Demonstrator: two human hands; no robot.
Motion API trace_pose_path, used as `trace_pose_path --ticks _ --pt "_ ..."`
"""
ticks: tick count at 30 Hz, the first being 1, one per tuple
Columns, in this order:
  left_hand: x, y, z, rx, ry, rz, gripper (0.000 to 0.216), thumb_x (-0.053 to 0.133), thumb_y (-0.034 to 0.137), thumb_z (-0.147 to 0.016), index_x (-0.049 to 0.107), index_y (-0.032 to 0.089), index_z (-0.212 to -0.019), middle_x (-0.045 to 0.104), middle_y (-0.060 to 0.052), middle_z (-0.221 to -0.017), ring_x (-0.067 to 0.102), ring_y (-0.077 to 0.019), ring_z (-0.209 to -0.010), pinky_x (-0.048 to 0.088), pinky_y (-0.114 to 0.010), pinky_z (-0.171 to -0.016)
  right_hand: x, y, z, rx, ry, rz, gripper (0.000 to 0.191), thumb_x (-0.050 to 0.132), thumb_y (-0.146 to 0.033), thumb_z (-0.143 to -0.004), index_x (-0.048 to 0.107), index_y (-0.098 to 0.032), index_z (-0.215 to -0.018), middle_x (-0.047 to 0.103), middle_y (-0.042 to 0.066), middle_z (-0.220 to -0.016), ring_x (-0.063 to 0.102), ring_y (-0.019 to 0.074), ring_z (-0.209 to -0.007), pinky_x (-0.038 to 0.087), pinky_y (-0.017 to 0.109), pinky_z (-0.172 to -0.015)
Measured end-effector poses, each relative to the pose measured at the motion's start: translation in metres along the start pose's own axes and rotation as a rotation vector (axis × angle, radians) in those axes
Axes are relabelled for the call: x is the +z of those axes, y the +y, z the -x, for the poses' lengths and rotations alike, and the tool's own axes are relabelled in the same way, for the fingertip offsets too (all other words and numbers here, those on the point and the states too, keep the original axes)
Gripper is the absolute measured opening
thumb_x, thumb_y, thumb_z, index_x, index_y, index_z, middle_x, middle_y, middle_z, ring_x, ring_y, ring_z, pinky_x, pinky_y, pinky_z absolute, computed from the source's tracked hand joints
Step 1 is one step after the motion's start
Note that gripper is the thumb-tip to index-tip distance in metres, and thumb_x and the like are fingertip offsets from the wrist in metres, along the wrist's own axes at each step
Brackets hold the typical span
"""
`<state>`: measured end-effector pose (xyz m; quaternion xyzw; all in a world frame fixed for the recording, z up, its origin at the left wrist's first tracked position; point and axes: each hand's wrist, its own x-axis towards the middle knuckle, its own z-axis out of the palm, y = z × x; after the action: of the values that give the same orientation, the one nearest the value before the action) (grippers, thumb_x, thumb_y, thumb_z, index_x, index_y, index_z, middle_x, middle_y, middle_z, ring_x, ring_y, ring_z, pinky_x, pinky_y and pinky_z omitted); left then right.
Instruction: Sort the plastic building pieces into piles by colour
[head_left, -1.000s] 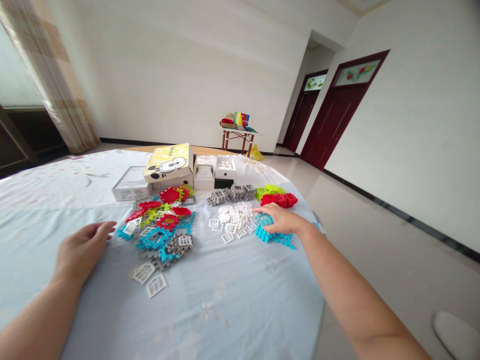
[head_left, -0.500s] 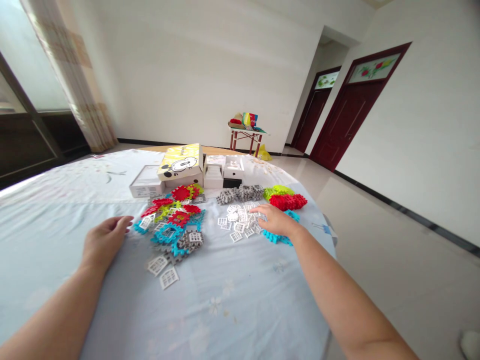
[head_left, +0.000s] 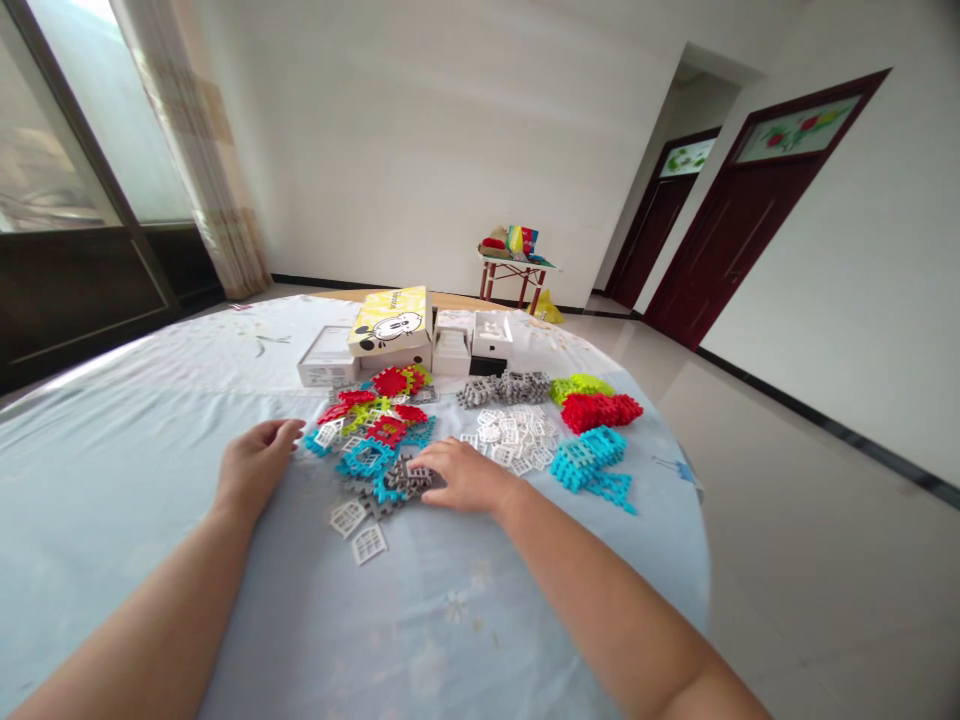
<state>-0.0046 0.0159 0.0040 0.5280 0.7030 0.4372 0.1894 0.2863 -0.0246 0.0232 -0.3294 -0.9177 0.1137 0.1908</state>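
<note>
My right hand (head_left: pixel 469 478) reaches over the front right of a mixed pile of interlocking plastic pieces. Its fingers are apart, with the fingertips at a white window piece (head_left: pixel 417 472) lying on a grey notched piece (head_left: pixel 401 478). My left hand (head_left: pixel 259 462) rests on the cloth left of the pile, fingers bent together, nothing visible in them. Blue pieces (head_left: pixel 367 458), red pieces (head_left: pixel 387 431) and yellow-green pieces lie mixed there. Two white window pieces, one of them nearer me (head_left: pixel 369 544), lie in front. Right of my right hand spreads a heap of white window pieces (head_left: pixel 517 432).
Sorted by colour are grey pieces (head_left: pixel 523 387), yellow-green pieces (head_left: pixel 583 386), red pieces (head_left: pixel 601 412) and blue pieces (head_left: pixel 589 458). A yellow cartoon box (head_left: pixel 391 322) and white boxes (head_left: pixel 328 357) stand behind. The round table's edge curves past on the right.
My right hand has moved left from the white window heap to the grey piece in the mixed pile. My left hand stays beside the pile. The view has shifted slightly.
</note>
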Motion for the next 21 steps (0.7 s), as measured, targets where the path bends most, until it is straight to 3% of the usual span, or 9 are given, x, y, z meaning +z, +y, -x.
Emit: trace_pose_path --ticks 8,11,14,21 --pt "0.001 0.001 0.0 -0.015 -0.005 0.02 0.039 0.05 0.044 -0.07 0.066 0.015 -0.092 0.068 -0.006 -0.081 0.06 -0.0166 -0.069 0.043 -0.026 -0.067 -0.007 -0.008 0.005 0.138 0.09 -0.247 0.025 0.055 -0.028 -0.08 0.063 -0.02 -0.103 0.066 0.004 -0.096 0.059 0.0146 -0.087 0.044 0.026 -0.078" --pt "0.0 0.003 0.001 -0.018 0.0 0.02 0.04 0.05 0.044 -0.069 0.066 0.015 -0.091 0.068 -0.006 -0.08 0.06 -0.0169 -0.069 0.043 -0.026 -0.067 -0.009 -0.009 0.006 0.245 0.171 -0.357 0.027 0.046 -0.029 -0.085 0.062 -0.02 -0.105 0.066 0.003 -0.096 0.06 0.0135 -0.083 0.045 0.025 -0.075" --pt "0.0 0.005 0.002 -0.022 0.007 0.015 0.04 0.05 0.045 -0.069 0.066 0.014 -0.09 0.068 -0.006 -0.079 0.059 -0.0172 -0.068 0.043 -0.026 -0.066 -0.005 -0.004 0.003 0.327 0.169 -0.453 0.031 0.042 -0.029 -0.086 0.061 -0.018 -0.107 0.068 0.003 -0.087 0.062 0.0138 -0.079 0.047 0.025 -0.072" --pt "-0.001 0.005 0.003 -0.026 0.001 0.006 0.039 0.051 0.044 -0.069 0.066 0.015 -0.09 0.068 -0.005 -0.079 0.06 -0.0165 -0.069 0.043 -0.025 -0.067 0.006 0.005 0.002 0.378 0.197 -0.321 0.035 0.048 -0.032 -0.083 0.059 -0.016 -0.112 0.065 0.008 -0.104 0.06 0.0176 -0.093 0.044 0.029 -0.084"
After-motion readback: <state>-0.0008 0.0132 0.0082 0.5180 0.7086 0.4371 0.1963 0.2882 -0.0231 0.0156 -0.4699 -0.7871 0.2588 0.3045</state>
